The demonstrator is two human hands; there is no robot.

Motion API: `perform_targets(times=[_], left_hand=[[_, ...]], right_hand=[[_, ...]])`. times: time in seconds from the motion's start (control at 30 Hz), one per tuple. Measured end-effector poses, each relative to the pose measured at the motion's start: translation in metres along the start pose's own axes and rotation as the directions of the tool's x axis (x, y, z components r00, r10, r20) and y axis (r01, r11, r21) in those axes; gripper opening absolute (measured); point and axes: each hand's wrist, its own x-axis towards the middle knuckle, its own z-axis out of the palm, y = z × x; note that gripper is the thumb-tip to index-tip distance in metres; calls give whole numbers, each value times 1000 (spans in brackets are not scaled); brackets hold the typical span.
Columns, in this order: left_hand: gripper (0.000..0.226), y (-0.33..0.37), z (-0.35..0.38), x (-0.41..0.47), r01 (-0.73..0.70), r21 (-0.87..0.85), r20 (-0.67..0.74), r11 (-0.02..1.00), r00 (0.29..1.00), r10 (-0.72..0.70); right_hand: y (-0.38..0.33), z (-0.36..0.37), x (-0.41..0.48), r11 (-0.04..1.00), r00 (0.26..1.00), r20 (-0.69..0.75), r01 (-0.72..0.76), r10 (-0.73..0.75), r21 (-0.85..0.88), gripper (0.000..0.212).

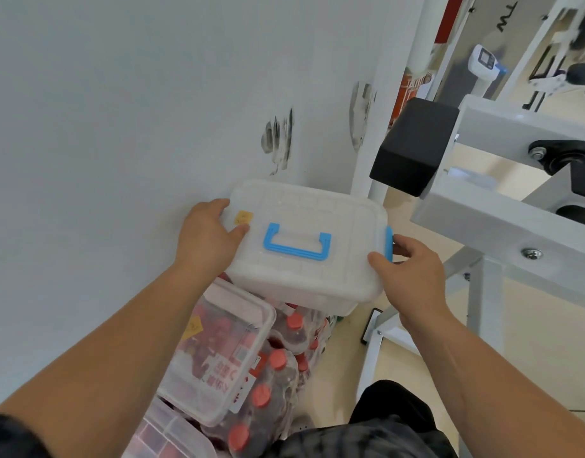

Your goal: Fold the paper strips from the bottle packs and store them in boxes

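I hold a translucent white plastic box (pixel 304 209) in the air with both hands; its lid is on, with a blue carry handle (pixel 296 247) and a blue side latch. My left hand (pixel 207 241) grips the box's left end near a yellow sticker. My right hand (pixel 405 264) grips the right end at the latch. Below it, a second clear box (pixel 218 355) filled with red paper strips rests on shrink-wrapped packs of red-capped bottles (pixel 271 375). A third clear box (pixel 167 434) shows at the bottom edge.
A white wall (pixel 119 110) with dark scuffs runs along the left. A white metal machine frame (pixel 502 200) with a black pad (pixel 415 143) stands close on the right. Beige floor (pixel 344 352) lies between the bottle packs and the frame's legs.
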Motion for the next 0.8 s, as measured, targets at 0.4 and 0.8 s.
perform_targets(times=[0.4, 0.8], left_hand=[[59, -5, -1, 11, -63, -207, 121, 976, 989, 90], [69, -4, 1, 14, 172, -307, 122, 936, 983, -141]], right_hand=[[12, 1, -1, 999, 994, -101, 28, -31, -25, 46], [9, 1, -8, 1000, 996, -86, 25, -25, -6, 47]])
